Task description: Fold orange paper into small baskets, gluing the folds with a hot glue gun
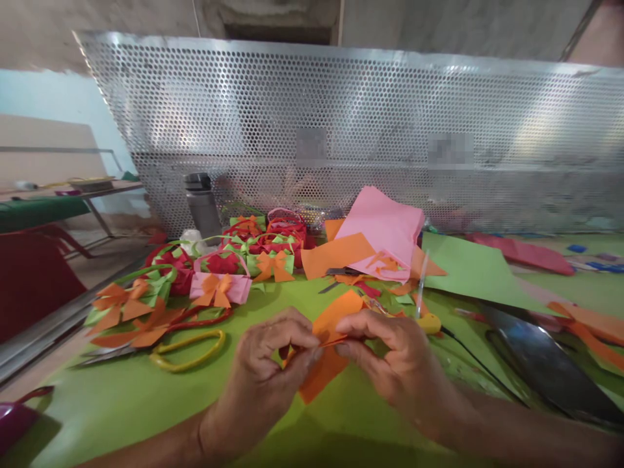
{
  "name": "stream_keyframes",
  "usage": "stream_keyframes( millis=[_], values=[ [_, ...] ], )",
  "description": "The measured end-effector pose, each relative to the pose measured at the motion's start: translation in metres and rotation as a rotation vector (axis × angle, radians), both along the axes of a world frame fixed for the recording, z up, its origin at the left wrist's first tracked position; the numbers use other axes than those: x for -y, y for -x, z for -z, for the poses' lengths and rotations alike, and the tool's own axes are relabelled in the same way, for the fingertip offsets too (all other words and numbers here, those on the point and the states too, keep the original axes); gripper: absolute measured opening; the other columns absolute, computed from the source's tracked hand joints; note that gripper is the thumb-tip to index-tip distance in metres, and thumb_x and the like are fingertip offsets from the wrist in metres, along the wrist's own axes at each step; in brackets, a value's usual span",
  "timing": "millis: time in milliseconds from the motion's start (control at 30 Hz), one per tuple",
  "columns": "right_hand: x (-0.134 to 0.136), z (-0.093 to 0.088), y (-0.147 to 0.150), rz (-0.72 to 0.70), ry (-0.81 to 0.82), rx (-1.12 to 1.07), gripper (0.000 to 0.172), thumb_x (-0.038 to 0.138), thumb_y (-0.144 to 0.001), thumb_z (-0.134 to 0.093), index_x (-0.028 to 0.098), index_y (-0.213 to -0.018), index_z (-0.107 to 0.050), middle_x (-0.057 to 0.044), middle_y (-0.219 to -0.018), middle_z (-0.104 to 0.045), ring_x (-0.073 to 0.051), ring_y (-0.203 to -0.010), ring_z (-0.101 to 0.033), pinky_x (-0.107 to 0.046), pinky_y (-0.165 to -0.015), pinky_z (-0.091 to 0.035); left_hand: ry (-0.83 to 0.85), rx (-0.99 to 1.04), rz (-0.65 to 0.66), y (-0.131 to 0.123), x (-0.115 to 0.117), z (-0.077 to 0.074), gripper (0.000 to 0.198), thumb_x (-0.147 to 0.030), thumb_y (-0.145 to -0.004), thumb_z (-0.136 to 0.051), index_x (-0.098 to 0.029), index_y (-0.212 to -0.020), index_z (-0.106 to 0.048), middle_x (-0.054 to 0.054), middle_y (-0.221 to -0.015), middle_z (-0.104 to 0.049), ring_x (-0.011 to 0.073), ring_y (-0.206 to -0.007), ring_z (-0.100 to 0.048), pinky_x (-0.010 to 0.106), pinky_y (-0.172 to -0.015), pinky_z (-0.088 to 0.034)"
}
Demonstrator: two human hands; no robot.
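Both my hands pinch a piece of orange paper (325,364) above the green table (127,403). My left hand (270,370) is closed, thumb and fingers pressed on the paper's left edge. My right hand (390,354) is closed too, its fingertips pinching the paper from the right. The paper is folded between them and part of it hangs down below my fingers.
Several paper baskets with orange bows (219,276) stand at the back left. Scissors with yellow handles (188,351) lie to the left. Pink paper (385,227), orange sheets (336,253), a green sheet (468,270), a grey bottle (202,205) and a perforated metal screen (341,130) lie beyond.
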State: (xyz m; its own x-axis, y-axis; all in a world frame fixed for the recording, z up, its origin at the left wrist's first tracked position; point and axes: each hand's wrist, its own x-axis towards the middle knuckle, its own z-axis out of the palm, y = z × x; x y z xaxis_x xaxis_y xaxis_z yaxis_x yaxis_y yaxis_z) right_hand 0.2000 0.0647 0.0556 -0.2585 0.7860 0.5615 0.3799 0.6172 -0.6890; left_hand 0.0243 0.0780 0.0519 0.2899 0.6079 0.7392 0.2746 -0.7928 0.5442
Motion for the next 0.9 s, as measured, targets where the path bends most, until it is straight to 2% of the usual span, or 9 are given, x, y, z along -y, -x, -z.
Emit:
stream_keyframes(
  millis=[233,300,367,433,500,600,767,900],
  values=[
    [-0.0022,0.0011,-0.0009,0.005,-0.053,0.044,0.01,0.013,-0.078,-0.056,0.02,-0.077,-0.062,0.002,-0.065,-0.067,-0.011,-0.057,-0.059,-0.02,-0.055,-0.044,0.089,0.024,0.034,-0.0006,0.0013,0.0019,0.013,-0.005,-0.075,-0.058,-0.017,-0.075,-0.063,0.0,-0.065,-0.06,0.0097,-0.058,-0.057,0.017,-0.051,-0.045],
    [-0.002,0.0023,-0.0009,-0.001,-0.014,0.034,0.01,0.014,-0.079,-0.056,0.021,-0.084,-0.061,0.002,-0.067,-0.068,-0.012,-0.059,-0.061,-0.02,-0.056,-0.045,0.123,0.018,0.054,0.0,0.001,0.0007,0.013,-0.006,-0.077,-0.057,-0.016,-0.077,-0.065,0.001,-0.066,-0.061,0.01,-0.06,-0.059,0.016,-0.051,-0.045],
    [-0.0006,0.0027,-0.0003,0.011,0.058,-0.015,0.022,0.015,-0.079,-0.057,0.022,-0.099,-0.056,0.001,-0.075,-0.07,-0.013,-0.068,-0.064,-0.021,-0.061,-0.048,0.137,0.028,0.056,0.0012,0.0005,-0.0007,0.012,-0.007,-0.077,-0.057,-0.016,-0.075,-0.066,0.002,-0.067,-0.062,0.0104,-0.061,-0.059,0.016,-0.051,-0.045],
    [0.0017,0.0018,0.0005,0.035,0.1,-0.103,0.031,0.018,-0.077,-0.061,0.023,-0.105,-0.049,0.0,-0.082,-0.07,-0.014,-0.075,-0.066,-0.022,-0.065,-0.051,0.161,0.053,0.046,0.0029,-0.0003,-0.0013,0.012,-0.009,-0.078,-0.059,-0.016,-0.073,-0.066,0.002,-0.068,-0.063,0.0113,-0.062,-0.06,0.017,-0.053,-0.046],
    [0.0037,0.0,0.001,0.062,0.082,-0.159,0.026,0.022,-0.075,-0.063,0.022,-0.096,-0.049,-0.001,-0.082,-0.068,-0.014,-0.075,-0.066,-0.022,-0.065,-0.051,0.191,0.084,0.039,0.0044,-0.0015,-0.0006,0.011,-0.012,-0.078,-0.06,-0.018,-0.074,-0.068,0.002,-0.07,-0.064,0.0121,-0.065,-0.06,0.018,-0.055,-0.047],
    [0.0038,-0.0021,0.0013,0.056,0.07,-0.114,0.014,0.026,-0.076,-0.063,0.021,-0.084,-0.053,0.0,-0.075,-0.065,-0.013,-0.068,-0.063,-0.021,-0.061,-0.051,0.195,0.108,0.038,0.0053,-0.0031,0.0018,0.012,-0.013,-0.078,-0.061,-0.02,-0.076,-0.07,0.002,-0.074,-0.066,0.0119,-0.067,-0.061,0.018,-0.057,-0.049],
    [-0.0006,-0.0017,0.0021,0.018,0.108,-0.079,0.008,0.027,-0.075,-0.063,0.021,-0.08,-0.06,0.003,-0.071,-0.066,-0.012,-0.063,-0.06,-0.021,-0.059,-0.049,0.146,0.115,0.005,0.0039,-0.0032,0.0039,0.016,-0.008,-0.075,-0.063,-0.022,-0.079,-0.07,-0.001,-0.079,-0.068,0.0103,-0.073,-0.064,0.015,-0.065,-0.05],
    [-0.0027,-0.0012,0.0021,-0.007,0.123,-0.065,0.006,0.026,-0.078,-0.059,0.021,-0.076,-0.061,0.005,-0.062,-0.06,-0.008,-0.055,-0.053,-0.017,-0.05,-0.043,0.163,0.1,0.007,0.0029,-0.0024,0.0042,0.017,-0.007,-0.075,-0.062,-0.021,-0.079,-0.07,-0.001,-0.079,-0.07,0.0101,-0.074,-0.065,0.014,-0.066,-0.051]
  ],
)
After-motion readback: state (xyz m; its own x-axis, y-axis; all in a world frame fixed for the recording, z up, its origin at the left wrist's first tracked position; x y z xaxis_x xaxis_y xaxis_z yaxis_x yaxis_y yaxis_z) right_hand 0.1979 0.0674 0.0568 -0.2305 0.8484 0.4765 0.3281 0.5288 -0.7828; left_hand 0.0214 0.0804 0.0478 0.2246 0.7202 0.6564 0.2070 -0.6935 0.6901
